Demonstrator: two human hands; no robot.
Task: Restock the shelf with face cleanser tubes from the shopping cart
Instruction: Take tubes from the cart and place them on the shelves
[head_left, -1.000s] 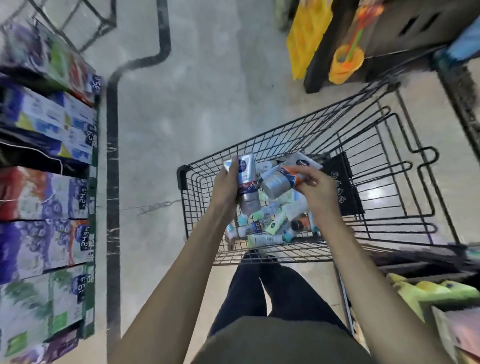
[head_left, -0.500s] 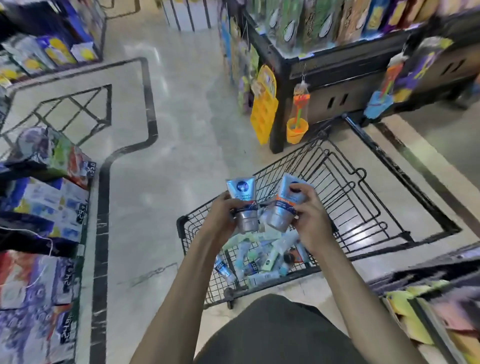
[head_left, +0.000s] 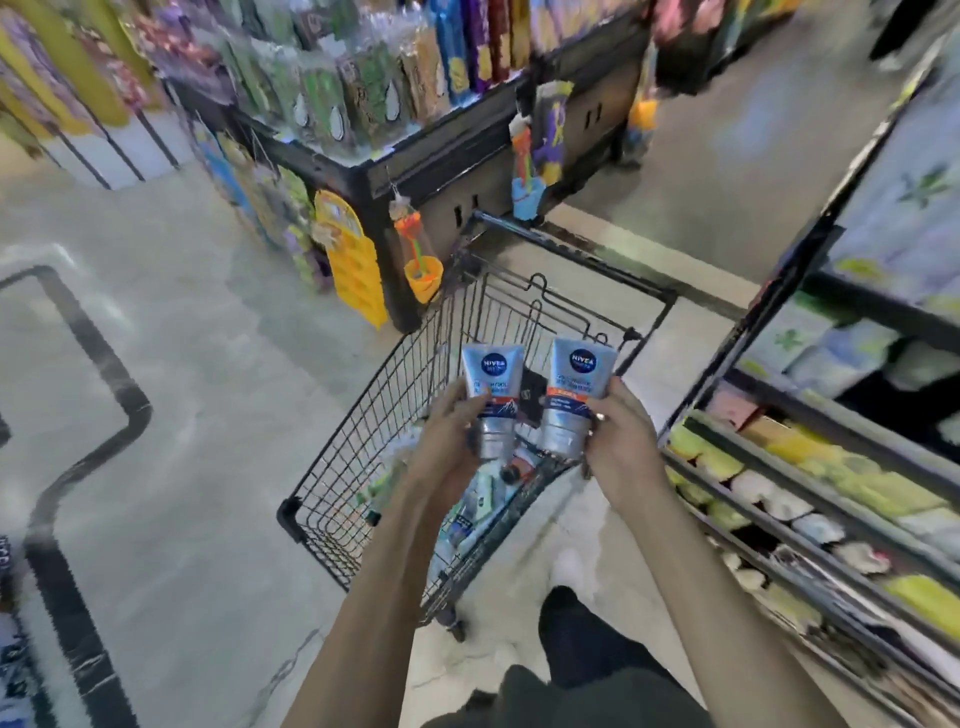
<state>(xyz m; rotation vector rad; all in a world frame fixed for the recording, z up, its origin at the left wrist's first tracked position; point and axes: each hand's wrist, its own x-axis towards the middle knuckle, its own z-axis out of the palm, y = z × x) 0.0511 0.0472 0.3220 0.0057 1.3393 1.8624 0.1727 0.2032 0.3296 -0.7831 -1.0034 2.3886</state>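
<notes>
My left hand (head_left: 448, 447) grips a silver-blue face cleanser tube (head_left: 489, 379) upright, cap down. Beside it my right hand (head_left: 618, 441) holds a second, matching tube (head_left: 576, 384) the same way. Both tubes hang above the black wire shopping cart (head_left: 363, 457). Several more tubes (head_left: 480, 499) lie in the cart's bottom, partly hidden by my forearms. A shelf unit (head_left: 810, 457) with rows of small products runs along the right.
A black display stand (head_left: 441, 156) with hanging packets and toys stands beyond the cart. An orange cup toy (head_left: 423, 278) and a yellow hanging card (head_left: 353, 260) dangle near the cart's far corner. Open floor with a black inlay line lies to the left.
Both hands lifted the two tubes out of the cart and held them upright side by side. The view swung up and right, bringing the right-hand shelf into sight.
</notes>
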